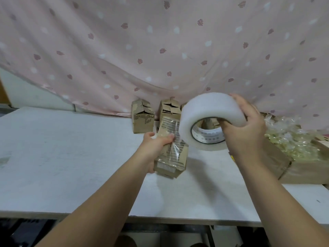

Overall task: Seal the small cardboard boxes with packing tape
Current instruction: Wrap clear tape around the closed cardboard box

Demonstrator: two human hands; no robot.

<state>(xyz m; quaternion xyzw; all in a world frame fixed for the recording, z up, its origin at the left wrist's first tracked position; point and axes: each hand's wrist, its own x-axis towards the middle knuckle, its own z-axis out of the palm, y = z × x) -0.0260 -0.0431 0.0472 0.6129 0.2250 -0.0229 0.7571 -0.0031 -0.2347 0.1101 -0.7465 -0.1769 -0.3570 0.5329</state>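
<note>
**While the tape hangs between roll and box**

As my left hand point(154, 145) wraps round a small cardboard box point(175, 163), its fingers curl behind the left side and the thumb lies across the top face. The box is tilted, with one end pointing away from me. It sits over the middle of the desk point(71, 157), and I cannot tell whether its lowest corner touches the surface. Printed lines run down its upper face, and wrinkled clear tape already lies over them.

My right hand point(243, 127) grips a roll of clear packing tape point(210, 111), thumb hooked into the core and fingers spread over the outer rim. I hold the roll up on its edge, just right of the box, with its open core facing me. A strip of tape point(175, 139) runs from the left side of the roll down onto the box's upper face, just beside my left thumb.

Beyond my hands, two more small cardboard boxes point(142, 118) stand at the far edge of the desk, close together, with their top flaps creased and not flat. At the right edge an open carton point(284, 166) holds crumpled clear plastic point(292, 139). A pink curtain point(160, 41) with leaf prints hangs behind the far edge and drapes down to the boxes.
</note>
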